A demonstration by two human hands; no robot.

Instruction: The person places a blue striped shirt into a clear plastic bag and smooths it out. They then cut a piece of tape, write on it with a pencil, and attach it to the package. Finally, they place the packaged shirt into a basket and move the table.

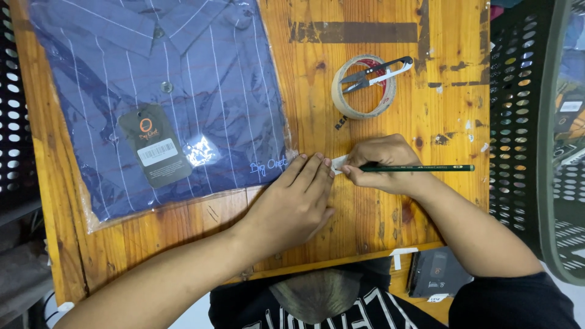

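head view shows us writing on a small white label (pixel 339 162): left hand (pixel 297 204) pins it flat on the desk (pixel 365 219), right hand (pixel 384 164) grips a green pencil (pixel 420 168), which next needs steady strokes.

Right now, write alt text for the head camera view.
The right hand holds a green pencil to a small white slip that the left hand pins on a wooden table. A bagged blue striped shirt lies left; thread snips rest on a tape roll.
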